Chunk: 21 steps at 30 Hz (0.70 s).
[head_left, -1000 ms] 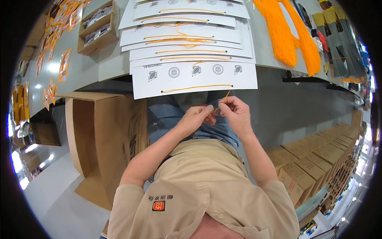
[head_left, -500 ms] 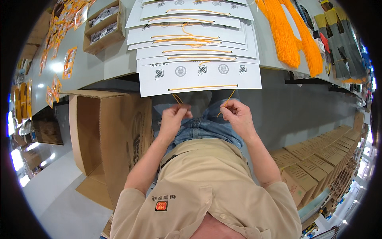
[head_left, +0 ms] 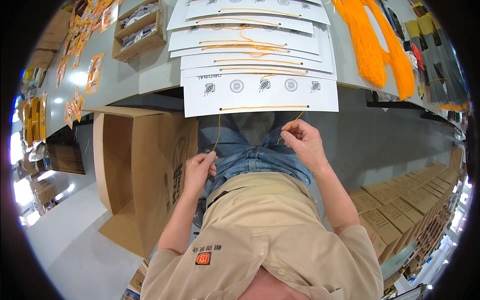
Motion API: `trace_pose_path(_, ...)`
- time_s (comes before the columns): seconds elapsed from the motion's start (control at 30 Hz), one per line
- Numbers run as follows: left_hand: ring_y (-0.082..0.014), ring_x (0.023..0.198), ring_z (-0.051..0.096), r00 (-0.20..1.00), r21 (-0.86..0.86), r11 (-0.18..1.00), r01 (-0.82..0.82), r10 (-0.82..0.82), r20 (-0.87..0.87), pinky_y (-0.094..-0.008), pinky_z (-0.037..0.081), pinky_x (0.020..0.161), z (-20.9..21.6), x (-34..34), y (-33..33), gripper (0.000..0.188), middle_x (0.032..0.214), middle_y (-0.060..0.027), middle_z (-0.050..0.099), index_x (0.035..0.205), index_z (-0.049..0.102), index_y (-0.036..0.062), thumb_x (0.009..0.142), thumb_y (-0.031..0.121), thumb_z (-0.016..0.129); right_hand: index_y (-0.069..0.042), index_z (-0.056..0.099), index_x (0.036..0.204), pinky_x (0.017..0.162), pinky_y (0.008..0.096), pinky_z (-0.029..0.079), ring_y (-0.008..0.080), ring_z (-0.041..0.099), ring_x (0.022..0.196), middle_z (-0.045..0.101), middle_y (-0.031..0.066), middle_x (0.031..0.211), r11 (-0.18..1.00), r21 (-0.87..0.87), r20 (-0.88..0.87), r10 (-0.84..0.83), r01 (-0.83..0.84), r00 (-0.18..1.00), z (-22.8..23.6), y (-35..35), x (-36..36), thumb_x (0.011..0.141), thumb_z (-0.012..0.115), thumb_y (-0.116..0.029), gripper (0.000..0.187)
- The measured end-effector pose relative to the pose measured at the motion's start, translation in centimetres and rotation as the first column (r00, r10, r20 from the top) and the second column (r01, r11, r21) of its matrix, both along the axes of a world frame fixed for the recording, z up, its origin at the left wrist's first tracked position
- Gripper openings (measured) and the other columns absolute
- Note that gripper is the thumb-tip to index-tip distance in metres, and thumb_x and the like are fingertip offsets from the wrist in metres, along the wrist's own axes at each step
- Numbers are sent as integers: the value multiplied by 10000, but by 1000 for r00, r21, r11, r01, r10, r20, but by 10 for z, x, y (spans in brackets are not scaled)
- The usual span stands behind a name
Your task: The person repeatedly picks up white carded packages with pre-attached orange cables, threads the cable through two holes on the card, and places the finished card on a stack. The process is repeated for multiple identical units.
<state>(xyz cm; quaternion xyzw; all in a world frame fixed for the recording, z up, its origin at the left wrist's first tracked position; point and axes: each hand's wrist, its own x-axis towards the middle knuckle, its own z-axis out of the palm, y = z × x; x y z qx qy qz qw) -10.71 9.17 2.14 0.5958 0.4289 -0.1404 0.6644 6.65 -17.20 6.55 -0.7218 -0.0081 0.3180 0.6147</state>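
Observation:
The nearest printed white card [head_left: 262,94] overhangs the table edge, with an orange cord [head_left: 265,107] threaded through two holes along its near side. My left hand [head_left: 200,169] pinches the cord's left end, which hangs down almost straight from the left hole. Below the right hole, my right hand [head_left: 304,141] holds the other end between thumb and fingers, and a short tail sticks out past the grip. Behind this card lie several overlapping white cards [head_left: 250,37], also strung with orange cord.
A wooden two-part box [head_left: 140,32] with small packets stands on the table's left. Orange cord bundles [head_left: 367,55] and dark brush-like bundles [head_left: 435,60] lie right. An open cardboard box [head_left: 150,165] stands at my left; stacked cartons [head_left: 400,207] line the right floor.
My left hand has moved down and left, drawing its cord end out long and straight. The right hand keeps its pinch. The whole view has shifted slightly.

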Motion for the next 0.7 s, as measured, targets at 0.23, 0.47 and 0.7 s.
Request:
trace_pose_path(0.23, -127, 677, 644, 975, -159, 987, -2, 38, 221, -269, 530, 652, -18, 81, -57, 242, 833, -88, 700, 1044, 709, -67, 973, 156, 648, 17, 653, 949, 732, 272, 535, 127, 629, 768, 692, 63, 944, 989, 134, -1, 69, -68, 998, 7, 11, -11, 893, 717, -88, 134)
trace_pose_path(0.47, -115, 691, 653, 895, -80, 935, 344, -301, 329, -270, 541, 663, 22, 93, -86, 206, 735, -58, 694, 889, 721, -52, 965, 124, 645, 12, 704, 970, 773, 343, 545, 207, 684, 809, 739, 136, 991, 985, -121, 37, 131, -125, 991, -11, 47, 12, 862, 687, -137, 185)
trace_pose_path(0.7, -54, 646, 565, 911, -13, 1000, -14, 18, 413, -230, 479, 567, 27, 113, -69, 142, 768, -2, 664, 939, 723, 0, 961, 133, 680, 59, 652, 1023, 770, 280, 553, 120, 679, 820, 729, 102, 917, 986, 139, -82, 99, -87, 992, -16, 30, -7, 931, 693, -86, 176)
